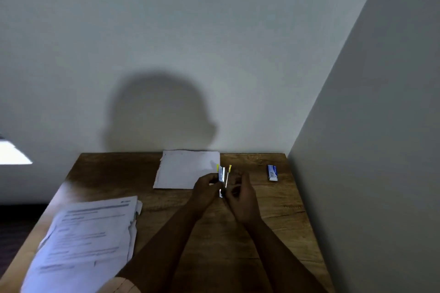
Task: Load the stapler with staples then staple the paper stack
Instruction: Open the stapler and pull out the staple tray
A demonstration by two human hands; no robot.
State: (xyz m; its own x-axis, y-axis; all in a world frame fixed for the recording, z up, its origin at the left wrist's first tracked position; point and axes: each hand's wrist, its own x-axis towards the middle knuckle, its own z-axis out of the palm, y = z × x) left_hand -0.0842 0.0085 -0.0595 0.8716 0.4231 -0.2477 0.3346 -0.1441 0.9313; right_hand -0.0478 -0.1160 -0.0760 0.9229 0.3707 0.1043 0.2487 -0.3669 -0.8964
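Above the middle of the wooden table I hold a small silver stapler with yellow tips, its top swung open. My left hand is shut on its body. My right hand pinches the opened arm on the right side. A blank white paper stack lies flat just behind the hands, against the wall. A blue and white staple box lies at the far right of the table, apart from both hands. Whether staples are in the stapler is too small to tell.
A second pile of printed sheets lies at the near left, overhanging the table's left edge. Walls close the table at the back and on the right. Bare wood shows between the hands and the staple box.
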